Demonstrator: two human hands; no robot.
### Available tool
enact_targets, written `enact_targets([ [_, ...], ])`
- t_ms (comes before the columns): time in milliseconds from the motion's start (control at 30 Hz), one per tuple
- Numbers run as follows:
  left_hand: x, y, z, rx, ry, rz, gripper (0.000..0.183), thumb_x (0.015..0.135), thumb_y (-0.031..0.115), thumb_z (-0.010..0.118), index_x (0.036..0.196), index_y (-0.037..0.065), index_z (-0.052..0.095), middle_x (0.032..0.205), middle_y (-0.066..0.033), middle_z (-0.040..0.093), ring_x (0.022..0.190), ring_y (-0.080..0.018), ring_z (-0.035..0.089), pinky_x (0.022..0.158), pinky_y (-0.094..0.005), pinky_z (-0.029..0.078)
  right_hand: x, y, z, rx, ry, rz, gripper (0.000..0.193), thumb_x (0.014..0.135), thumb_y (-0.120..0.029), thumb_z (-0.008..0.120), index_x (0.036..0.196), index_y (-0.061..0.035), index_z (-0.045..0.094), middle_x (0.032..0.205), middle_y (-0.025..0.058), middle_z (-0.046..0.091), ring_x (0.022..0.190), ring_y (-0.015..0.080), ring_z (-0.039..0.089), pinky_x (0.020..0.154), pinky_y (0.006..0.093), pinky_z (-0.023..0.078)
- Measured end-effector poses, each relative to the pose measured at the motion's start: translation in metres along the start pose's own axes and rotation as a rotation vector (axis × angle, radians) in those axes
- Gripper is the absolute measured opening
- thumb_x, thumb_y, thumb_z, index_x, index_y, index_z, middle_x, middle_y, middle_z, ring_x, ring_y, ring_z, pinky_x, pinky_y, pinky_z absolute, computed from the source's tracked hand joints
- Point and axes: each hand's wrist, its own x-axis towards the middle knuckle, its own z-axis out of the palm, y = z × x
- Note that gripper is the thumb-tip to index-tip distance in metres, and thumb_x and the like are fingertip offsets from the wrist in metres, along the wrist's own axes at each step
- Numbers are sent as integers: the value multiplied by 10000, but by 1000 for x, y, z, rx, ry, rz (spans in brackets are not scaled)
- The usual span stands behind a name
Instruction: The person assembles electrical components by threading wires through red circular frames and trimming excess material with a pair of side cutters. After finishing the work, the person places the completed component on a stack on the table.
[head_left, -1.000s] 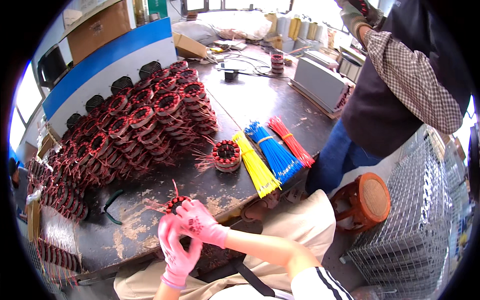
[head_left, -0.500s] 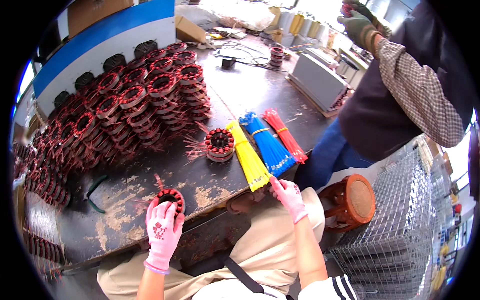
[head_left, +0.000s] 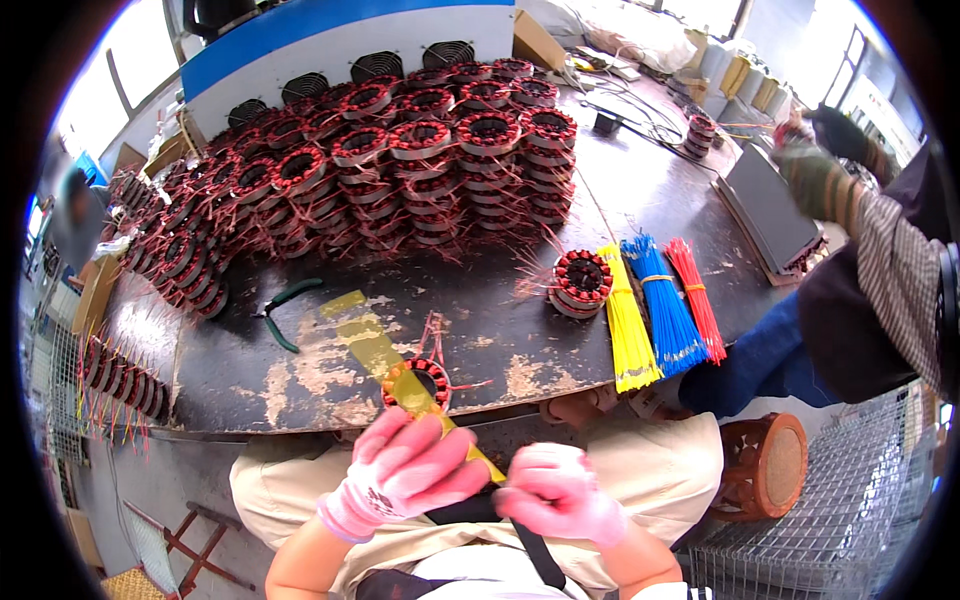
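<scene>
Worn tabletop (head_left: 490, 300): hands (head_left: 412, 470) (head_left: 560, 492) drawn closer, yellow piece (head_left: 378, 348) (blurred) newly held.

We wear pink fabric gloves (head_left: 400, 478) with dark printed marks, loose beige cloth trousers (head_left: 655, 455) and a white top (head_left: 480, 568) with dark-striped sleeves.

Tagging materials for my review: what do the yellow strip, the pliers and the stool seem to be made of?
Yellow strip: probably thin, translucent plastic film, since the tabletop shows through it.
Pliers: handles look smooth, dark-green plastic or rubber; head likely metal, too small to be sure.
Stool: perhaps varnished wood, from its reddish-brown shine.
</scene>
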Motion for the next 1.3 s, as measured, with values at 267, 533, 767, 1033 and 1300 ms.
enact_targets([
  [267, -36, -31, 43, -270, -76, -694, 214, 871, 111, 746, 1077, 117, 689, 915, -68, 655, 768, -277, 673, 620, -380, 537, 46, 93, 21, -845, 57, 7, 199, 897, -266, 707, 1050, -139, 700, 927, 56, 683, 926, 249, 656, 801, 385, 510],
  [533, -71, -44, 61, -313, -289, -695, 150, 918, 138, 675, 1065, 116, 657, 917, -65, 634, 776, -298, 679, 638, -407, 545, 13, 96, 62, -697, -17, 182, 126, 886, -202, 722, 968, -108, 706, 825, 81, 697, 786, 276, 679, 713, 415, 527],
  [767, -57, -49, 49, -508, -236, -801, 215, 923, 74, 647, 1136, 83, 677, 984, -97, 630, 845, -328, 679, 688, -409, 542, 64, 106, 27, -160, -60, 586, 290, 935, -235, 698, 1119, -11, 716, 873, 88, 720, 763, 143, 661, 704, 299, 521],
  [1033, -55, -43, 71, -555, -157, -854, 269, 921, 1, 630, 1183, 56, 660, 1039, -131, 598, 882, -311, 667, 747, -384, 543, 96, 128, 33, 346, -248, 900, 235, 978, -215, 652, 1102, -18, 680, 890, -13, 685, 684, 62, 570, 607, 223, 456],
  [1300, -62, -43, 69, -495, -213, -796, 198, 884, 62, 707, 1078, 76, 667, 982, -116, 605, 813, -318, 663, 690, -403, 536, 38, 95, 48, -135, 123, 435, 143, 958, -65, 649, 1096, -43, 679, 943, 98, 716, 776, 224, 716, 673, 327, 557],
])
